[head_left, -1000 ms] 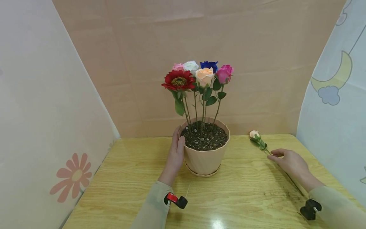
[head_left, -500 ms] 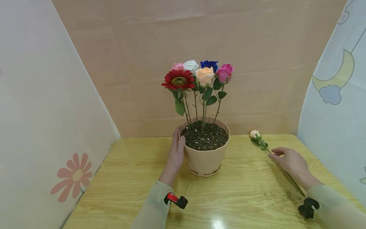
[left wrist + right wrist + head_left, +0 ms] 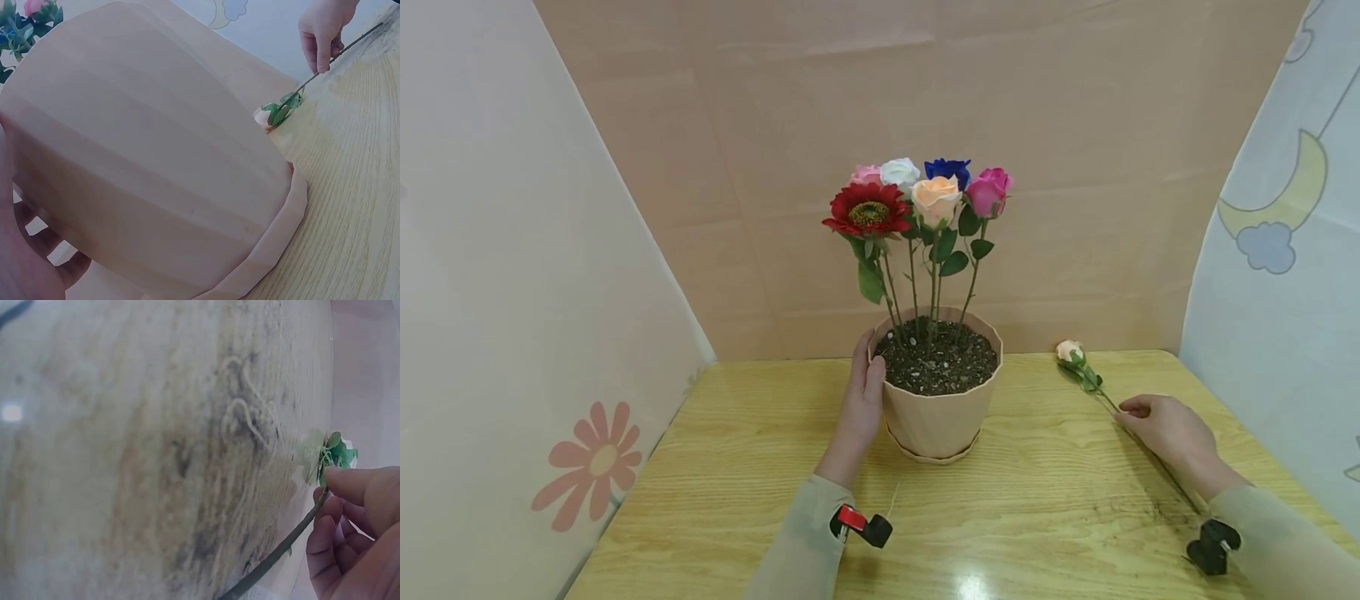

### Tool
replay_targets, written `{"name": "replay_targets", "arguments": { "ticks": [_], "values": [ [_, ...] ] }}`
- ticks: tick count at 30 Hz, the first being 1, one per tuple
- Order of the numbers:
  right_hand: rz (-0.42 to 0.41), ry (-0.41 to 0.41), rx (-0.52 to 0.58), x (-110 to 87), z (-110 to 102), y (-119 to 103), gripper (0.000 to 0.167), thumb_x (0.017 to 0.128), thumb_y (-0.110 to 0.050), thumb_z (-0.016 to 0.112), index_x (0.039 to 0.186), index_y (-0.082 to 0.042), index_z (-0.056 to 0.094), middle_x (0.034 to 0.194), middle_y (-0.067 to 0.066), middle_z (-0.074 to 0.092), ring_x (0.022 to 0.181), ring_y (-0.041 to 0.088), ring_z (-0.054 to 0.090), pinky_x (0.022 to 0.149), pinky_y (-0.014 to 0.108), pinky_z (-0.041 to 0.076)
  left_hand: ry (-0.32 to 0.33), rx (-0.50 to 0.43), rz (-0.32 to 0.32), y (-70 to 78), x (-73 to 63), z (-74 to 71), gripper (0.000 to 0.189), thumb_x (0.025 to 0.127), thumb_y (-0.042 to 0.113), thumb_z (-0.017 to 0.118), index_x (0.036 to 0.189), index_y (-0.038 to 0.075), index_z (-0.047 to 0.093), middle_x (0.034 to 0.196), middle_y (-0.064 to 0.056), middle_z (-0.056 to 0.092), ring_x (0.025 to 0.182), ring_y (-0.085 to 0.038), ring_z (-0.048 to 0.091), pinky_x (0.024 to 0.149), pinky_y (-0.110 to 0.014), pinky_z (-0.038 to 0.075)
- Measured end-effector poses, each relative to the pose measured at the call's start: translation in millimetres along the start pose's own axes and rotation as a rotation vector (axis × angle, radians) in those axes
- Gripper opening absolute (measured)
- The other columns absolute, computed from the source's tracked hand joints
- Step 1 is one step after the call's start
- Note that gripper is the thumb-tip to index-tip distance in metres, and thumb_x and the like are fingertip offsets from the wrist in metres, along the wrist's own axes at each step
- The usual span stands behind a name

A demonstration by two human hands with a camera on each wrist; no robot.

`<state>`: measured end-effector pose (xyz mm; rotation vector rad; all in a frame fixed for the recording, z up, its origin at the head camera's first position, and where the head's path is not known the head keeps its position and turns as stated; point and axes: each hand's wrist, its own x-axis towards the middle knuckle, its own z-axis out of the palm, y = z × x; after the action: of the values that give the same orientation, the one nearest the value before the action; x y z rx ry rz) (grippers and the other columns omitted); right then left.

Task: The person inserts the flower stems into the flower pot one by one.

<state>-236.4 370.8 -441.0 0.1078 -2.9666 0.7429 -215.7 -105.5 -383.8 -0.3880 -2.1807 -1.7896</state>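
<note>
A cream flowerpot (image 3: 936,421) full of dark soil stands on the table in the head view. My left hand (image 3: 861,400) grips its left side near the rim; in the left wrist view the fingers (image 3: 44,240) curve round the pot's wall. To the right, a pale peach rose (image 3: 1070,352) lies on the table with its bloom toward the back. My right hand (image 3: 1172,433) pinches its stem (image 3: 281,550) between thumb and fingertips, below the leaves. The stem's lower end reaches toward the right wrist.
Upright in the soil are a red daisy-like flower (image 3: 868,211), a peach rose (image 3: 937,202), a magenta rose (image 3: 990,193), and pink, white and blue blooms behind. Soil smudges (image 3: 1120,508) mark the table. Cloth walls stand at the back and both sides.
My right hand has shifted slightly right along the stem, and its fingers have drawn in closer. The rose, the pot and my left hand stay practically where they were.
</note>
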Motion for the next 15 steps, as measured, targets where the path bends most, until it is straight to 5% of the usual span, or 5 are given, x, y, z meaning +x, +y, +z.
{"name": "replay_targets", "arguments": {
  "ticks": [9,15],
  "values": [
    [-0.013,-0.017,0.016,-2.4,-4.5,-4.4,0.038,0.109,-0.024,0.069,0.128,0.008,0.075,0.125,0.032,0.073,0.112,0.059,0.066,0.083,0.066,0.054,-0.005,0.008,-0.012,-0.7,-0.8,-0.8,0.058,0.123,0.029,0.034,0.177,0.015,0.020,0.182,-0.016,0.017,0.164,-0.043,0.024,0.130,-0.065,0.022],
    [-0.023,0.001,0.059,-4.3,-13.3,-17.0,0.042,0.112,-0.027,0.065,0.133,0.008,0.073,0.123,0.031,0.074,0.101,0.049,0.072,0.076,0.058,0.057,-0.008,0.017,-0.034,-1.8,-0.2,-1.3,0.059,0.123,0.034,0.034,0.178,0.020,0.018,0.183,-0.012,0.017,0.165,-0.039,0.024,0.130,-0.064,0.023]
  ]
}}
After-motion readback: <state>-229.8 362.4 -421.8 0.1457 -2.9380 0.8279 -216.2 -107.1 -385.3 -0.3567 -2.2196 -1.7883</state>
